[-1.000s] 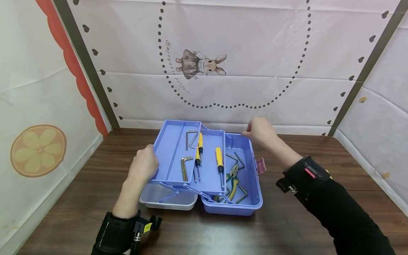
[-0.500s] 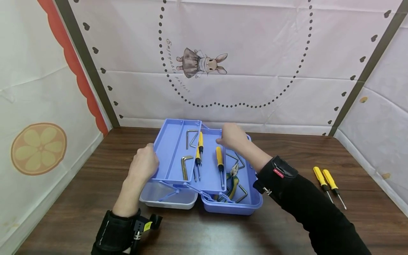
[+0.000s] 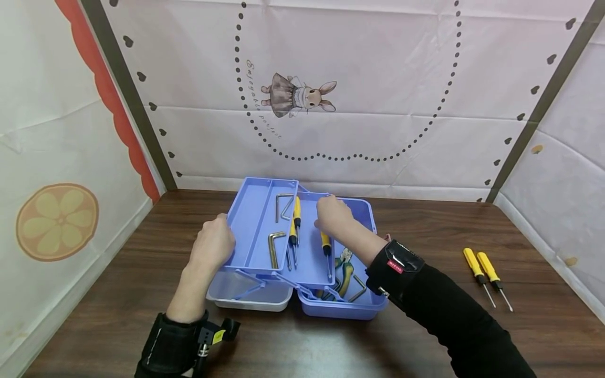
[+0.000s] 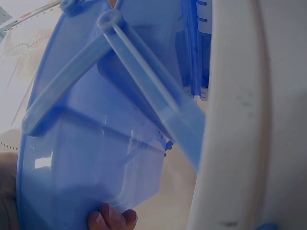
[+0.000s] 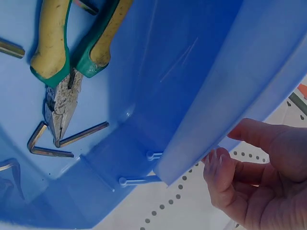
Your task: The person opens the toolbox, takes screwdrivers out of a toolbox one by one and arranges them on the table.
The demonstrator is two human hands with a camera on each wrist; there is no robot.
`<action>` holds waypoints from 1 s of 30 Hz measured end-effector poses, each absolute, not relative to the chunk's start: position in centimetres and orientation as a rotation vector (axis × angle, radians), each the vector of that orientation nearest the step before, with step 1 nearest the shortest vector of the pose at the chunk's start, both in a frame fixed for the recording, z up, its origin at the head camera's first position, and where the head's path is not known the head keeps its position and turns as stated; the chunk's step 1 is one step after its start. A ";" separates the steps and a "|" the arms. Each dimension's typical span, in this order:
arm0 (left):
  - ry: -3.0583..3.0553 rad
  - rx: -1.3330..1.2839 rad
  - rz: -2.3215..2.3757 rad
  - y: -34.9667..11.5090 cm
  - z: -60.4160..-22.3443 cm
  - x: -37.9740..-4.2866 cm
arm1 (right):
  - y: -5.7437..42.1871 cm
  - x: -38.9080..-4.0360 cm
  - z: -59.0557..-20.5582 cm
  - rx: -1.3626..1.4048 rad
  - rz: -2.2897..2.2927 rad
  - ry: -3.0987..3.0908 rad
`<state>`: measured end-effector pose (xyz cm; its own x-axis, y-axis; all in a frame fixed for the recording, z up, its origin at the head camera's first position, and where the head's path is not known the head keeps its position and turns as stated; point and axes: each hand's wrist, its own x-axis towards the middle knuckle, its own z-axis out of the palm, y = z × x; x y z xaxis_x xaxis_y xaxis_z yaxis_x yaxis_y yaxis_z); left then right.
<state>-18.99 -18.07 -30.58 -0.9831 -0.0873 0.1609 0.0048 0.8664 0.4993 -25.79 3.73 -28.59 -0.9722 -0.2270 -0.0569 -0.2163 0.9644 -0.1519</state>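
A blue cantilever toolbox stands opened on the table, its upper tray [image 3: 252,226] swung out to the left. My left hand [image 3: 212,244] grips that tray's left side, with fingertips [image 4: 114,218] showing against its underside. My right hand [image 3: 334,216] pinches the rim of the lower tray [image 3: 309,268] near its far right corner; thumb and fingers meet at the tray wall in the right wrist view. Hex keys [image 3: 273,249] lie in the upper tray, and yellow-handled screwdrivers [image 3: 326,242] in the lower one. Pliers [image 5: 62,103] and more hex keys [image 5: 50,152] rest in the toolbox base [image 3: 342,312].
Two yellow screwdrivers [image 3: 489,268] lie on the wooden table [image 3: 425,226] at the right. The pale translucent lid [image 3: 255,304] rests under the upper tray. White printed cloth [image 3: 378,79] walls the table at the back and sides.
My right hand has moved left from above the base's far right corner to the lower tray's rim. The left hand has stayed on the upper tray.
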 end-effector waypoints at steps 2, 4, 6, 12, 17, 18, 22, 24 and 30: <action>-2.863 0.068 -0.766 -18.1 -30.6 -19.0 | 3.6 -25.8 -28.6 -0.345 -0.199 3.043; -2.865 0.069 -0.768 -18.1 -30.5 -19.0 | 3.6 -25.8 -28.7 -0.339 -0.191 3.042; -2.866 0.069 -0.769 -18.1 -30.5 -19.0 | 3.6 -25.8 -28.8 -0.332 -0.186 3.043; -2.868 0.069 -0.773 -18.1 -30.5 -19.0 | 3.5 -25.8 -29.0 -0.318 -0.137 3.042; -2.862 0.068 -0.772 -18.1 -30.5 -19.0 | 3.4 -26.0 -29.1 -0.321 -0.063 3.042; -2.862 0.068 -0.773 -18.1 -30.5 -19.0 | 3.4 -26.1 -29.1 -0.322 -0.059 3.042; -2.864 0.067 -0.784 -18.0 -30.5 -19.0 | 3.6 -26.1 -29.2 -0.305 -0.111 3.036; -2.865 0.065 -0.786 -18.0 -30.5 -19.0 | 3.8 -26.1 -29.2 -0.289 -0.166 3.030; -2.869 0.061 -0.785 -17.9 -30.5 -18.9 | 4.5 -26.1 -29.0 -0.241 -0.339 3.011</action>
<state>-18.95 -17.93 -30.47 -0.9853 -0.0830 0.1490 0.0045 0.8607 0.5090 -26.14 4.47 -28.99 -0.9823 -0.1679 -0.0836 -0.1451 0.9626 -0.2288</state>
